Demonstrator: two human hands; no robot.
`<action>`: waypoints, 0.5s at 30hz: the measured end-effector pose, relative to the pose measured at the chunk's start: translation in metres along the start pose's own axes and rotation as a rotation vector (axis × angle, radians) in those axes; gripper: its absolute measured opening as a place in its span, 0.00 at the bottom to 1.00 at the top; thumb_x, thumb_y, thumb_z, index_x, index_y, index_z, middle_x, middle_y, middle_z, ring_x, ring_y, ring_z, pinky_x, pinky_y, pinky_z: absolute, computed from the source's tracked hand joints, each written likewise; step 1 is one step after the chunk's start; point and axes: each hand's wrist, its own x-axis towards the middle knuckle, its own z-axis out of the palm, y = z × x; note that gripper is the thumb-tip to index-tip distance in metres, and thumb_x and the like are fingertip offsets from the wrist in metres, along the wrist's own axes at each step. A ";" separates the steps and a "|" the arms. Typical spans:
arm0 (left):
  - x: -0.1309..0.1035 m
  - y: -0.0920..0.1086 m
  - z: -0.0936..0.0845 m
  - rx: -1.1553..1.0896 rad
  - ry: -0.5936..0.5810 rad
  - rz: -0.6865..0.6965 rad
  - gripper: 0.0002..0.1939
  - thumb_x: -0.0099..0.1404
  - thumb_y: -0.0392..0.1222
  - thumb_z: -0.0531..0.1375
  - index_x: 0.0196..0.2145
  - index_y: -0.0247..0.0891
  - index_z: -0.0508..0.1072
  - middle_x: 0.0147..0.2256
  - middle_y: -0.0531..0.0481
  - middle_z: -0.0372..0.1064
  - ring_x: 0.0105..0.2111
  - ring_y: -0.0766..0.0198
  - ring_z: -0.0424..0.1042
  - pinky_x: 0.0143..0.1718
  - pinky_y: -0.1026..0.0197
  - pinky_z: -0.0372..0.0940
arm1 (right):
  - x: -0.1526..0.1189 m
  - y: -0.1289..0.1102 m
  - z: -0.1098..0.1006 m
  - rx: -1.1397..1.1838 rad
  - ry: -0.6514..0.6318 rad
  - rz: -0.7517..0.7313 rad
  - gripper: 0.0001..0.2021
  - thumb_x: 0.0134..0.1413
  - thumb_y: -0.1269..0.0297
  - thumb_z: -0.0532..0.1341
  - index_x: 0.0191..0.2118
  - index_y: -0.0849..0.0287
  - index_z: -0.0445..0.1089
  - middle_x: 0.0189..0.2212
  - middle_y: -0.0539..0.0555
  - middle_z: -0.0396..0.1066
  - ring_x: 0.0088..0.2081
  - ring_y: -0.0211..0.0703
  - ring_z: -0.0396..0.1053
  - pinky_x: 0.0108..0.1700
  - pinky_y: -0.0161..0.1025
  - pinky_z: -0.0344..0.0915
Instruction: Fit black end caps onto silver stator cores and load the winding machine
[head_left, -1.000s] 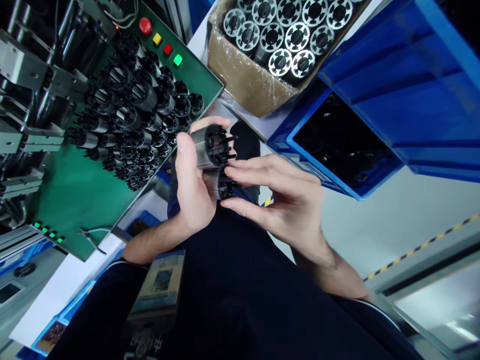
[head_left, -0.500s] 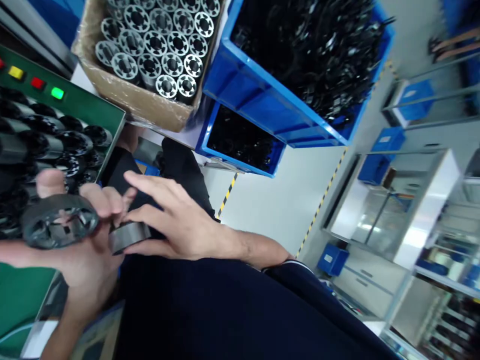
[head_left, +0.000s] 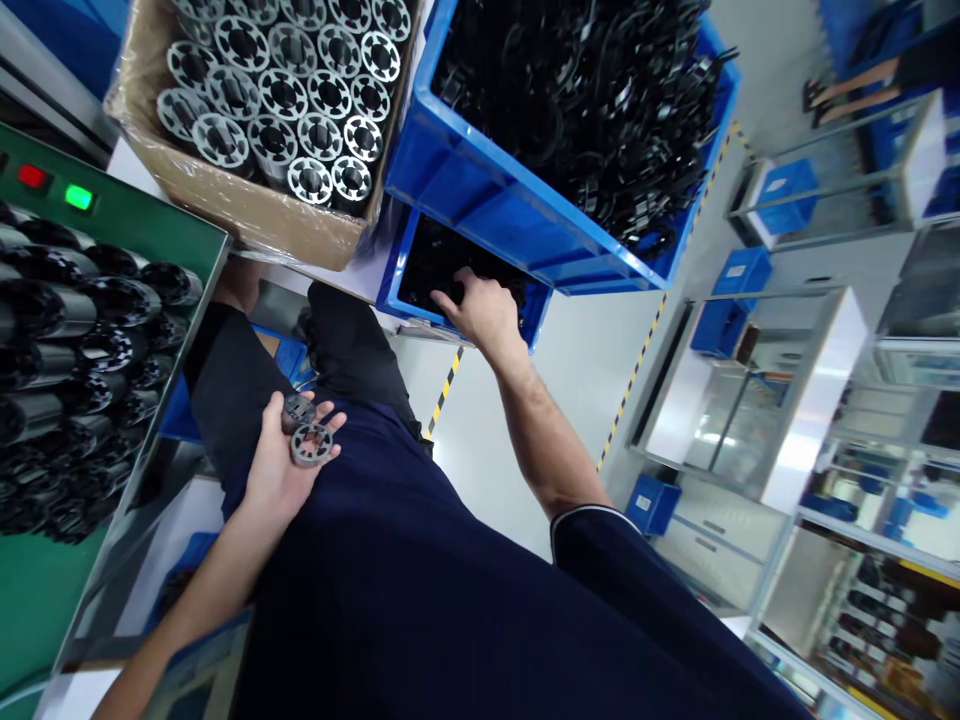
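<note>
- Right hand (head_left: 487, 310) has left the metal pieces it was touching in the earlier frame and now reaches into the small blue bin (head_left: 537, 322); the left hand (head_left: 289, 465) has drawn back from over the bench (head_left: 45, 590) and is now near the lap.
- Fingertips of the right hand are lost among the dark parts in that bin, so whether its grip closes on anything I cannot tell; its thumb stands apart from the fingers.
- Left grip is loosely spread, palm up, with the lower slotted cylinder (head_left: 311, 445) and the upper slotted cylinder (head_left: 298, 412) lying on the palm and fingers, side by side.
- Lower cylinder shows its slotted round end to the camera, so its long axis runs roughly along the line of sight and its length is mostly hidden.
- Upper cylinder is darker and less clear; its end face also looks turned upward, but its exact axis is hard to make out.
- Cardboard box (head_left: 247, 215) holds rows of upright slotted cylinders, cut off by the top edge.
- Large blue bin (head_left: 517, 200), heaped with black parts, is also cut off at the top, just beside the box.
- On the bench, a crowd of dark-ended cylinders (head_left: 120, 300) runs out of view at the left, near a lit green button (head_left: 78, 197).
</note>
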 end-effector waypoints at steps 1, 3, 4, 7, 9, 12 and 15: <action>0.000 0.002 0.000 0.005 0.005 0.004 0.19 0.93 0.58 0.54 0.55 0.42 0.78 0.41 0.49 0.87 0.32 0.56 0.90 0.24 0.63 0.75 | 0.005 0.000 0.005 -0.001 -0.005 0.009 0.26 0.81 0.51 0.72 0.72 0.63 0.81 0.62 0.76 0.87 0.64 0.78 0.85 0.71 0.70 0.77; -0.002 0.005 -0.001 0.021 -0.016 0.041 0.19 0.91 0.58 0.57 0.55 0.41 0.79 0.38 0.49 0.85 0.27 0.57 0.86 0.20 0.64 0.71 | 0.009 0.001 0.010 0.014 0.002 0.010 0.25 0.78 0.53 0.72 0.71 0.61 0.82 0.62 0.74 0.88 0.65 0.79 0.84 0.72 0.69 0.76; -0.003 0.007 -0.002 0.026 -0.039 0.073 0.20 0.91 0.59 0.58 0.54 0.40 0.79 0.35 0.50 0.83 0.24 0.59 0.83 0.19 0.64 0.69 | 0.008 0.003 0.011 0.028 0.010 0.005 0.23 0.77 0.56 0.72 0.70 0.59 0.83 0.63 0.72 0.88 0.65 0.77 0.84 0.73 0.67 0.76; -0.005 0.011 -0.006 0.003 -0.061 0.184 0.19 0.91 0.59 0.58 0.51 0.40 0.77 0.32 0.52 0.78 0.23 0.60 0.79 0.19 0.63 0.71 | 0.001 0.014 0.008 0.073 0.051 0.011 0.22 0.76 0.61 0.68 0.70 0.55 0.83 0.63 0.66 0.89 0.66 0.70 0.84 0.72 0.61 0.77; -0.004 0.012 -0.009 -0.008 -0.042 0.207 0.18 0.92 0.56 0.55 0.53 0.41 0.77 0.33 0.51 0.80 0.26 0.59 0.82 0.20 0.63 0.72 | -0.006 0.022 0.009 0.103 0.096 0.048 0.23 0.78 0.60 0.64 0.72 0.53 0.81 0.62 0.65 0.89 0.64 0.69 0.85 0.70 0.61 0.78; -0.001 0.013 -0.014 0.023 -0.066 0.167 0.20 0.93 0.53 0.50 0.56 0.41 0.77 0.35 0.49 0.82 0.25 0.59 0.82 0.19 0.63 0.71 | -0.013 0.032 0.017 0.192 0.210 0.084 0.22 0.80 0.59 0.60 0.70 0.53 0.80 0.61 0.65 0.89 0.65 0.68 0.84 0.71 0.62 0.78; 0.003 0.010 -0.017 0.066 -0.149 0.179 0.19 0.91 0.53 0.53 0.54 0.38 0.77 0.31 0.50 0.79 0.21 0.59 0.78 0.19 0.63 0.70 | -0.011 0.036 0.029 0.312 0.298 0.021 0.19 0.79 0.61 0.58 0.63 0.57 0.82 0.63 0.68 0.87 0.67 0.66 0.82 0.73 0.60 0.77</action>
